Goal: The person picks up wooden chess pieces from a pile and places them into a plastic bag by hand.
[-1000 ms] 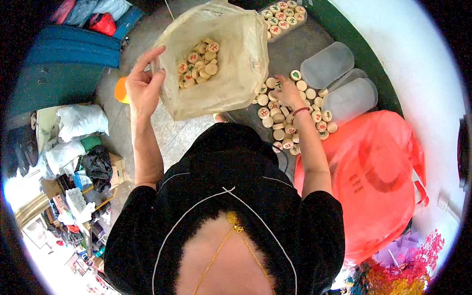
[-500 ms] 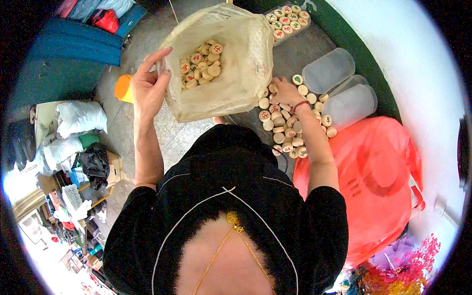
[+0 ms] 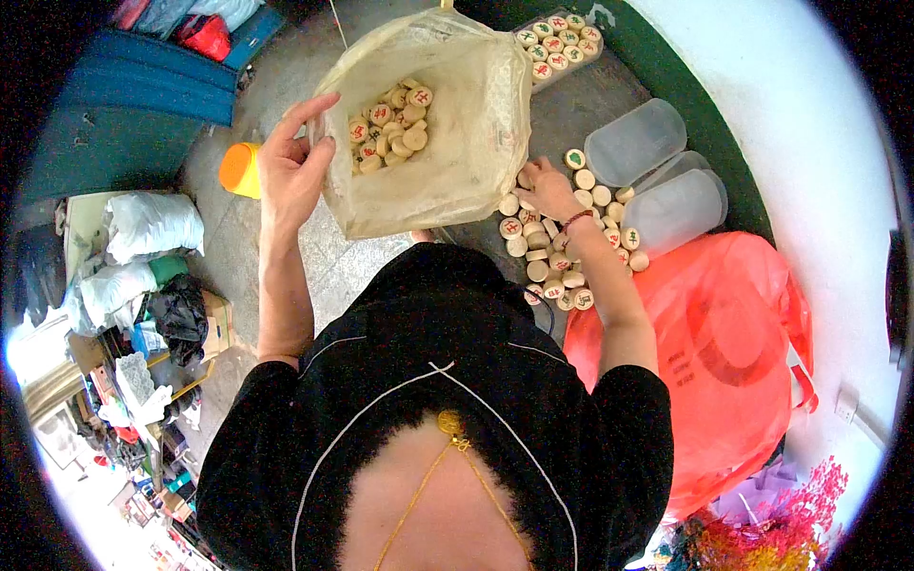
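Note:
My left hand [image 3: 297, 171] grips the left edge of a yellowish plastic bag [image 3: 457, 124], whose mouth faces up. Inside the bag lies a heap of round wooden pieces [image 3: 390, 128] with red or green characters. To the right of the bag, my right hand [image 3: 550, 190] is over a pile of similar pieces [image 3: 538, 254], its fingers bent down among them. The fingertips partly cover what they touch, so any held piece is hard to make out.
Frosted plastic containers [image 3: 636, 143] lie right of the pile. A tray of pieces [image 3: 562, 48] stands at the top. A red bag [image 3: 714, 352] is at the lower right, an orange-yellow container [image 3: 240, 169] at the left, and a dark green wall band behind.
Since a second ago my left hand and the bag have shifted slightly right. My right hand has moved a little down over the pile, its fingers bent among the pieces.

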Available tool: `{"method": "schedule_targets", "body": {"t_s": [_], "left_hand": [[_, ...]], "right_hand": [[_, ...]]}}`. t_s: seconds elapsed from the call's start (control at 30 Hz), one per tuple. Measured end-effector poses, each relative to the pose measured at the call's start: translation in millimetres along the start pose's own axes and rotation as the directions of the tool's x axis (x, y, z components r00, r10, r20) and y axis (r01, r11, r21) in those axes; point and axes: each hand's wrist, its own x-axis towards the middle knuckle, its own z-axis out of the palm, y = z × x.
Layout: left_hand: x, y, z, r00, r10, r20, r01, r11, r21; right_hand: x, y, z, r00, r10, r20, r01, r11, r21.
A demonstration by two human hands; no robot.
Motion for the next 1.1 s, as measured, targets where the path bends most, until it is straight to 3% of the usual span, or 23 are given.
{"method": "schedule_targets", "body": {"t_s": [0.23,0.37,0.43,0.53,0.67,0.73,0.97,1.03,1.07,1.1], "left_hand": [[0.5,-2.3,3.8,1.0,0.007,0.024,-0.006,1.0,-0.024],[0.8,-4.7,3.2,0.999,0.015,0.044,-0.013,0.999,-0.041],[0.9,-2.4,4.8,0.999,0.032,0.036,-0.029,0.998,-0.057],[1.2,-4.1,3.6,0.998,0.044,0.041,-0.042,0.998,-0.04],[-0.2,-6.2,3.3,0.999,0.024,0.028,-0.023,1.0,-0.008],[-0.5,-4.4,6.9,0.998,0.057,-0.002,-0.057,0.997,-0.049],[-1.9,-3.9,6.1,0.999,0.011,0.033,-0.012,1.0,0.013],[-1.5,-8.0,5.7,0.999,0.035,0.036,-0.036,0.999,0.018],[-1.4,-8.7,6.1,0.998,0.043,0.037,-0.044,0.999,0.021],[-1.4,-8.0,7.3,0.999,0.043,0.034,-0.043,0.999,-0.004]], "right_hand": [[-8.6,-2.2,-15.2,0.987,-0.027,0.157,0.001,0.987,0.161],[-13.2,-15.9,-28.2,0.976,-0.042,0.214,0.016,0.993,0.12],[-14.7,-25.3,-36.4,0.968,-0.08,0.236,0.087,0.996,-0.016],[-9.3,-23.0,-35.7,0.953,-0.115,0.279,0.114,0.993,0.021],[-9.3,-0.6,-19.6,0.974,-0.163,0.159,0.155,0.986,0.06],[-10.4,2.7,-27.2,0.99,-0.027,0.137,-0.027,0.927,0.375],[-18.5,15.6,-32.4,0.984,0.104,0.143,-0.17,0.782,0.6],[-20.7,20.2,-32.0,0.941,0.273,0.2,-0.276,0.279,0.92],[-21.8,20.4,-29.9,0.941,0.273,0.199,-0.275,0.279,0.92],[-23.6,17.0,-28.6,0.94,0.287,0.181,-0.211,0.074,0.975]]}}
